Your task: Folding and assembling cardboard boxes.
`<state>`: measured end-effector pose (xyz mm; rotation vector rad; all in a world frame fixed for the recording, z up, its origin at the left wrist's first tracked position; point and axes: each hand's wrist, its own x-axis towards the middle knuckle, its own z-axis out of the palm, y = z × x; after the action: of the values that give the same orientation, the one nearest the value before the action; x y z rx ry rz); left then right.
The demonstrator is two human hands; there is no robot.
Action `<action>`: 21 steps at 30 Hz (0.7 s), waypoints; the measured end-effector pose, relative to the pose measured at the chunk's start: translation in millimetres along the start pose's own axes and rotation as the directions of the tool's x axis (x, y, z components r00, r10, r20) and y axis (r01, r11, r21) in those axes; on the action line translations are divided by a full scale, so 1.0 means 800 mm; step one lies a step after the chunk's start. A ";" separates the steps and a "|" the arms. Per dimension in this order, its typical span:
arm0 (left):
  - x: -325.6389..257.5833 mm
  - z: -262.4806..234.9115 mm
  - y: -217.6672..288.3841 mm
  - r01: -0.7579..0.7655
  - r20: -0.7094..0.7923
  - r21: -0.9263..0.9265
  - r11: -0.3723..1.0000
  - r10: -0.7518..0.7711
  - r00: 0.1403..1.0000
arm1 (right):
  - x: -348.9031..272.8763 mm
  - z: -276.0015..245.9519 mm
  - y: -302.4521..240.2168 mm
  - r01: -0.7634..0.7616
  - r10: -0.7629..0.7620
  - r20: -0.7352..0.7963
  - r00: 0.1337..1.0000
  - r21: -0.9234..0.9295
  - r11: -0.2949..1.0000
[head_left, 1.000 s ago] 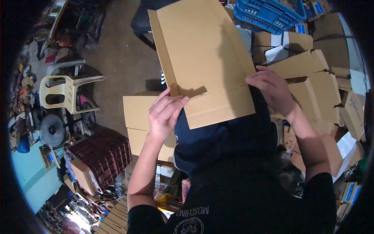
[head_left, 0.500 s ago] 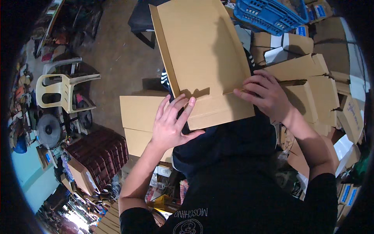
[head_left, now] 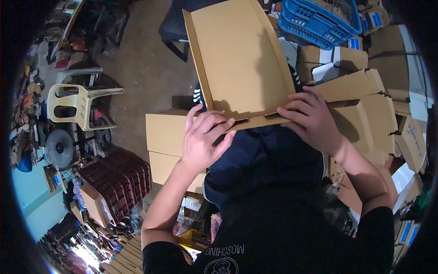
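Observation:
A shallow brown cardboard box (head_left: pixel 237 59), with its left side wall standing, rests across my lap. Its near edge is folded up into a low wall with slots along it. My left hand (head_left: pixel 204 137) grips the left end of that near wall, thumb on the outer side and fingers over the top. At the right end, my right hand (head_left: pixel 311 119) pinches the same wall between thumb and fingers. The box's far edge runs out of view at the top.
Flat cardboard pieces (head_left: pixel 169 137) lie left of my legs. Cut cardboard (head_left: pixel 365 118) piles up on the right, below a blue plastic crate (head_left: pixel 319 20). A cream plastic chair (head_left: pixel 73 107), a fan (head_left: pixel 59 148) and a dark red crate (head_left: pixel 118 182) stand on the left.
The near flap, which lay sloping toward me, is now folded upright into a wall. My hands have closed around its two ends.

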<state>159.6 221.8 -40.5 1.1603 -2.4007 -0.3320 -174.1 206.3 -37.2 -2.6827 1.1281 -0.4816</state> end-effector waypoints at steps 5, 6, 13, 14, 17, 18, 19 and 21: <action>0.028 -0.018 0.000 0.316 0.174 -0.162 0.935 -0.288 0.942 | 0.028 -0.010 0.005 -0.226 0.204 0.115 0.972 0.235 0.945; 0.036 -0.023 0.002 0.310 0.165 -0.156 0.938 -0.284 0.944 | 0.035 -0.013 0.007 -0.219 0.200 0.105 0.974 0.231 0.948; 0.046 0.007 -0.002 0.423 0.109 -0.115 0.899 -0.412 0.905 | 0.049 0.014 0.009 -0.174 0.181 -0.091 0.979 0.081 0.981; 0.043 0.013 -0.005 0.307 -0.021 -0.129 0.943 -0.312 0.950 | 0.047 0.015 0.008 -0.041 0.036 -0.134 0.990 -0.035 0.999; 0.028 0.018 -0.017 0.119 -0.058 -0.146 0.982 -0.129 0.990 | 0.037 0.015 -0.006 0.131 -0.127 -0.115 0.985 0.027 0.991; 0.022 0.019 -0.019 -0.010 -0.029 -0.148 0.989 0.006 1.000 | 0.034 0.013 -0.010 0.134 -0.131 -0.117 0.985 0.026 0.991; 0.021 0.016 -0.012 0.000 -0.012 -0.094 0.996 -0.001 1.000 | 0.031 0.009 -0.015 0.111 -0.111 -0.088 0.990 -0.003 0.994; 0.019 0.016 0.005 0.032 -0.030 -0.088 0.996 -0.035 0.999 | 0.026 0.012 -0.015 0.087 -0.089 -0.059 0.994 -0.032 0.996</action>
<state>142.6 212.7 -45.6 1.1587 -2.3175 -0.4226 -149.0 200.2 -38.2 -2.7697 1.0437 -0.5692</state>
